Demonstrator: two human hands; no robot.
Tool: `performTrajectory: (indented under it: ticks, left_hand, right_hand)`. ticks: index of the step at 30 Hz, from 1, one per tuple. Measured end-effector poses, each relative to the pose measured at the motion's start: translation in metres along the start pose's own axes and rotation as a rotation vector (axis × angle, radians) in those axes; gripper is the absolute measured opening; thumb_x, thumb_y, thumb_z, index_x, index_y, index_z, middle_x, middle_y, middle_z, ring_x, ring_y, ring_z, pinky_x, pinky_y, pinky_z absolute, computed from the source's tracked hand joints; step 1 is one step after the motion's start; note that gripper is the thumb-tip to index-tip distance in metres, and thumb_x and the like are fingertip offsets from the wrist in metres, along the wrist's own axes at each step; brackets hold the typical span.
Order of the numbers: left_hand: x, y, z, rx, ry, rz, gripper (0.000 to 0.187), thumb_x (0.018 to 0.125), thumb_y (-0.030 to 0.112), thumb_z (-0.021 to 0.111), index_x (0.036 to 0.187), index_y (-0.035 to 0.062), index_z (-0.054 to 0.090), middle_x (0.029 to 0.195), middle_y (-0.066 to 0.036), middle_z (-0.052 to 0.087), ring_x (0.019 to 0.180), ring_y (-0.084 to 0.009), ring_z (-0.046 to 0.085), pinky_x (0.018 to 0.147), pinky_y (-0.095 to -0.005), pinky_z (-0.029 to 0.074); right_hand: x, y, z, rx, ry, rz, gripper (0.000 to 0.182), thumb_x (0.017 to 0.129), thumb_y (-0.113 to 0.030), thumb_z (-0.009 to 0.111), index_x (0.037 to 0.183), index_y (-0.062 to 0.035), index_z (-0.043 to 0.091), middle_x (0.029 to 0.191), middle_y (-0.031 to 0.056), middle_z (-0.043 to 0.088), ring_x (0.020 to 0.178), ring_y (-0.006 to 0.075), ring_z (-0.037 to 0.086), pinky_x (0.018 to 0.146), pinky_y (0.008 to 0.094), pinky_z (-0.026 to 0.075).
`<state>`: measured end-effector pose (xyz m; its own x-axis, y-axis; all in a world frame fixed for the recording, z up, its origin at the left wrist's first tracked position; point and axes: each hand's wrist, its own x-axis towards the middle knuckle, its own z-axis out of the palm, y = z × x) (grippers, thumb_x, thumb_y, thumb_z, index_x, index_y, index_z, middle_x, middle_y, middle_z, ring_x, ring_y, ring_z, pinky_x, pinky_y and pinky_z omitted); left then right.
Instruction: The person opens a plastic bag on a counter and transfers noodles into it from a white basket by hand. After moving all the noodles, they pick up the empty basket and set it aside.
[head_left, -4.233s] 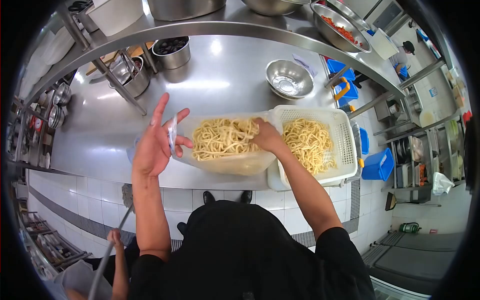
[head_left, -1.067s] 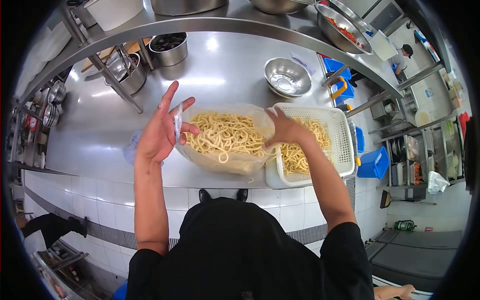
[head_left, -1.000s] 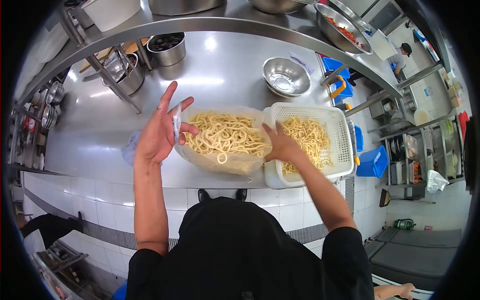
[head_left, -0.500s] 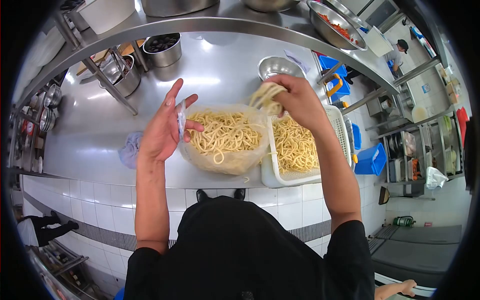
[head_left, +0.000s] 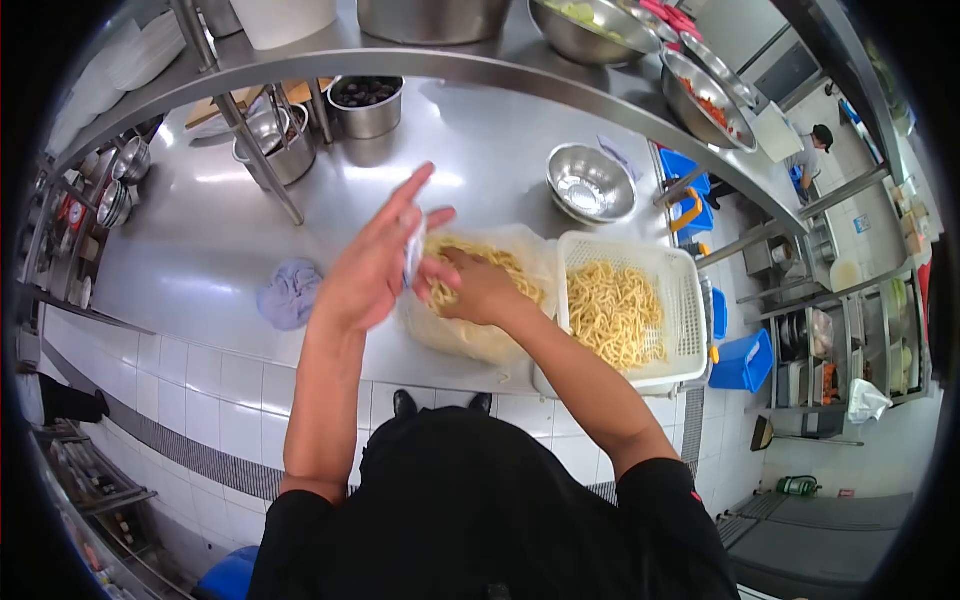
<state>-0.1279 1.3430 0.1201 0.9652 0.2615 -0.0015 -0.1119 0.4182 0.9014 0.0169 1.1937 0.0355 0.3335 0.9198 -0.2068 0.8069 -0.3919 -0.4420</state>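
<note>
Below, steel table [head_left: 480, 130], tiled floor [head_left: 235, 425].

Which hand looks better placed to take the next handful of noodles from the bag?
Probably the right hand: it is in the noodles inside the plastic bag, with the white basket on its side. The left hand is at the bag's other end, fingers spread.

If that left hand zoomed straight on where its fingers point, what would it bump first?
Probably the front edge of the metal shelf, after crossing a stretch of tabletop. The left hand's height is hard to judge, though, so it might slide underneath.
</note>
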Motion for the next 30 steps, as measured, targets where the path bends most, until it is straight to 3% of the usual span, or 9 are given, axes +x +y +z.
performTrajectory:
  ticks: [5,10,12,16,18,22,25,27,30]
  left_hand:
    - [-0.016,-0.006,-0.037,-0.095,-0.036,0.014,0.08,0.1,0.054,0.051,0.163,0.0203,0.015,0.152,-0.035,0.037,0.081,-0.0245,0.074,0.052,-0.0225,0.051]
    - [-0.015,-0.004,-0.024,0.011,0.017,-0.038,0.08,0.099,0.051,0.054,0.163,0.019,0.016,0.15,-0.031,0.042,0.078,-0.0233,0.073,0.049,-0.0205,0.05]
    - [-0.012,-0.005,-0.023,0.005,0.028,-0.039,0.081,0.099,0.051,0.054,0.163,0.0188,0.016,0.15,-0.031,0.042,0.078,-0.023,0.073,0.049,-0.0204,0.05]
    - [-0.015,-0.009,-0.028,-0.05,0.049,-0.027,0.081,0.099,0.05,0.055,0.162,0.018,0.016,0.15,-0.03,0.042,0.078,-0.0228,0.073,0.049,-0.0204,0.051]
    - [-0.022,-0.011,-0.036,-0.086,0.047,-0.037,0.08,0.1,0.049,0.054,0.162,0.0179,0.015,0.149,-0.03,0.043,0.078,-0.0234,0.073,0.048,-0.0207,0.051]
    - [-0.032,-0.015,-0.044,-0.107,0.075,-0.037,0.08,0.101,0.047,0.053,0.163,0.0172,0.013,0.149,-0.03,0.042,0.078,-0.0239,0.073,0.048,-0.0206,0.052]
    - [-0.032,-0.019,-0.044,-0.128,0.064,-0.039,0.079,0.101,0.046,0.053,0.163,0.0161,0.012,0.15,-0.031,0.041,0.079,-0.0245,0.073,0.049,-0.0211,0.053]
    - [-0.029,-0.02,-0.04,-0.135,0.064,-0.021,0.079,0.102,0.045,0.052,0.163,0.0152,0.012,0.151,-0.031,0.04,0.079,-0.025,0.074,0.049,-0.0214,0.054]
    - [-0.023,-0.016,-0.032,-0.117,0.039,-0.026,0.079,0.102,0.045,0.052,0.162,0.0135,0.012,0.151,-0.032,0.039,0.08,-0.0256,0.074,0.049,-0.0221,0.054]
  right_hand:
    - [-0.013,0.083,-0.005,-0.036,0.19,0.247,0.054,0.076,-0.02,0.074,0.129,-0.014,0.065,0.125,0.0177,0.067,0.113,0.0364,0.064,0.098,0.0451,0.051]
    - [-0.008,0.085,-0.023,-0.056,0.243,0.186,0.039,0.082,-0.014,0.067,0.12,-0.0079,0.069,0.117,0.0179,0.07,0.109,0.0362,0.066,0.093,0.0444,0.053]
    - [-0.015,0.037,-0.06,0.34,-0.086,0.01,0.039,0.084,-0.017,0.068,0.121,-0.0068,0.069,0.115,0.0179,0.072,0.104,0.0338,0.068,0.092,0.0414,0.054]
    - [-0.02,0.04,-0.09,0.67,-0.06,0.181,0.045,0.087,-0.021,0.071,0.129,-0.0072,0.066,0.104,0.0137,0.074,0.092,0.0213,0.068,0.082,0.0338,0.055]
    - [-0.037,0.077,-0.093,0.276,0.242,0.095,0.057,0.084,-0.025,0.075,0.136,-0.008,0.061,0.109,0.0172,0.073,0.097,0.0256,0.069,0.088,0.0351,0.055]
    - [-0.108,0.135,-0.035,-0.052,0.18,0.339,0.079,0.077,-0.033,0.081,0.145,-0.0077,0.05,0.123,0.0197,0.068,0.112,0.0335,0.066,0.098,0.0411,0.051]
    - [-0.141,0.116,0.018,0.053,0.122,0.451,0.055,0.082,-0.028,0.077,0.129,-0.0035,0.063,0.11,0.0234,0.071,0.101,0.0397,0.069,0.091,0.0468,0.053]
    - [-0.144,0.114,0.03,0.118,0.488,0.523,0.03,0.087,-0.021,0.071,0.11,-0.0009,0.072,0.09,0.0206,0.074,0.082,0.0372,0.072,0.076,0.0443,0.056]
    - [-0.144,0.116,0.001,0.344,0.645,0.49,0.019,0.091,-0.016,0.067,0.096,0.001,0.074,0.074,0.0141,0.072,0.065,0.03,0.07,0.064,0.0385,0.055]
